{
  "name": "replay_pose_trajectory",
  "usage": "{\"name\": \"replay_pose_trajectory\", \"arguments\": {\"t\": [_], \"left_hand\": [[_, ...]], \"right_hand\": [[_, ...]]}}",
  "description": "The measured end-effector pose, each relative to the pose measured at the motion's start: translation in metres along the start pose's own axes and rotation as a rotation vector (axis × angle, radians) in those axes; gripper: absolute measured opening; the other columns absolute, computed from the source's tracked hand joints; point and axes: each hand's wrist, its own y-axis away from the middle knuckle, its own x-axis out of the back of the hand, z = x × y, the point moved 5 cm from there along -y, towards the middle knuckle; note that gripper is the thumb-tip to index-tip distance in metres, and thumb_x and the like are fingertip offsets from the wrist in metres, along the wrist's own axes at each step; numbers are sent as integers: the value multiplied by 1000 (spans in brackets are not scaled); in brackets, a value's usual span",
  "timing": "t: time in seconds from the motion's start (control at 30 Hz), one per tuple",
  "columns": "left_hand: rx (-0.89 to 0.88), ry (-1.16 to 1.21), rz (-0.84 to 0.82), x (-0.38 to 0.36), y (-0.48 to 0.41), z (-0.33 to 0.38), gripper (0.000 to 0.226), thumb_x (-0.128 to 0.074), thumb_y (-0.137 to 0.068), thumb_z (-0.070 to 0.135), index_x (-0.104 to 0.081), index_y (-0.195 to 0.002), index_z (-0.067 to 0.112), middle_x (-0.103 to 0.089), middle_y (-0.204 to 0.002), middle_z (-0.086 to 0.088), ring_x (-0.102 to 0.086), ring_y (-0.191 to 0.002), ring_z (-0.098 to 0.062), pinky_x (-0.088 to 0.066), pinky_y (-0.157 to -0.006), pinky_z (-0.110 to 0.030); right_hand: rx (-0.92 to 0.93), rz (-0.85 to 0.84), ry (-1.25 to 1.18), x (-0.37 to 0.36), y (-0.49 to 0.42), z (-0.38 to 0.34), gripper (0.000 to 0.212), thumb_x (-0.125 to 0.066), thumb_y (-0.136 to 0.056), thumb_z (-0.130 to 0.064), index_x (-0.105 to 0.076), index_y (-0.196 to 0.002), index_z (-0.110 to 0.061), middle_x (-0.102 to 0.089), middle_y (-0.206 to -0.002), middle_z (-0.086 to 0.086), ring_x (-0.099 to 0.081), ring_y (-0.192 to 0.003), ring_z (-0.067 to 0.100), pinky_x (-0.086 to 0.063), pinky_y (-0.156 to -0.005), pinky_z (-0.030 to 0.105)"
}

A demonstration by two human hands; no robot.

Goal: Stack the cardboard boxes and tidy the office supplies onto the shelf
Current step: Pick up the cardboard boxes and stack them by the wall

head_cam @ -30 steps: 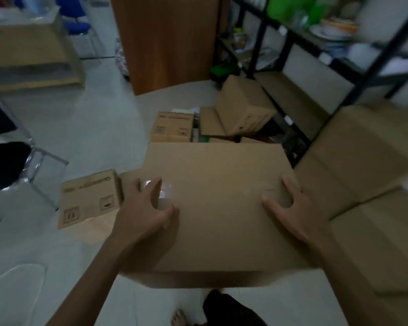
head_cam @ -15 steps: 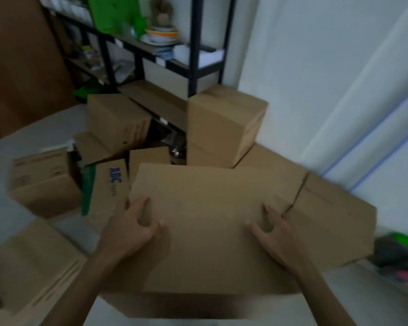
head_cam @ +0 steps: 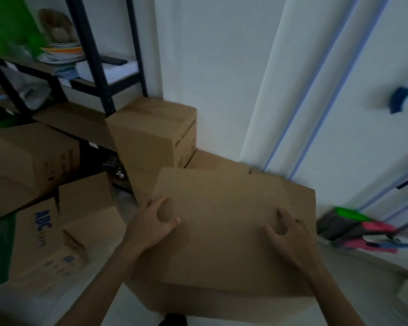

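Left hand [head_cam: 156, 222], right hand [head_cam: 290, 231] both curled tight on big cardboard box [head_cam: 222, 220]; we should lower it level onto low box [head_cam: 302, 198] by wall [head_cam: 210, 67], edges squared.

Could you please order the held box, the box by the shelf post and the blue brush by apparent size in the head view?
Held plain brown cardboard box, largest, though nearest the camera.
Closed brown cardboard box beside black shelf post.
Blue brush, smallest.
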Motion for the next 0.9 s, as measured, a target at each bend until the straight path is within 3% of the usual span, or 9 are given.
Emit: {"name": "replay_pose_trajectory", "arguments": {"t": [0.17, 0.3, 0.63, 0.77, 0.9], "left_hand": [[-29, 14, -66, -23, -72, 37, 86, -59, -64, 66, -35, -141, 38, -27, -149, 0, -35, -133, -24, -37, -107, -43], [-70, -25, -89, -37, -138, 62, 74, -64, -76, 57, -32, -142, 40, -25, -150, 1, -35, -133, -25, -36, -107, -44], [-144, -52, -142, -50, -305, 98, 74, -65, -74, 56, -35, -140, 38, -20, -151, 2, -41, -130, -23, -40, -103, -40], [-152, -101, -135, -53, -344, 109, 71, -64, -79, 52, -33, -142, 39, -15, -154, 1, -36, -134, -24, -38, -104, -37], [-147, -133, -145, -55, -378, 115, 71, -62, -81, 51, -30, -143, 40, -12, -155, 3, -35, -135, -23, -38, -104, -36]], "right_hand": [[-70, 55, -11, 15, -54, 19, 74, -54, -78, -66, -31, -140, -35, -40, -141, 10, -47, -122, 33, -43, -95, 45], [-126, 95, -27, 20, -105, 18, 72, -54, -80, -64, -30, -141, -35, -39, -144, 8, -45, -125, 32, -41, -96, 45], [-246, 141, -52, 22, -242, -7, 68, -56, -80, -61, -32, -139, -37, -40, -142, 8, -45, -125, 34, -41, -95, 45], [-265, 118, -75, 11, -277, -8, 70, -56, -80, -62, -31, -140, -37, -42, -140, 9, -49, -121, 33, -43, -94, 44], [-284, 47, -182, -14, -311, -2, 77, -58, -77, -64, -25, -142, -41, -39, -144, 12, -47, -122, 36, -41, -100, 52]]}}
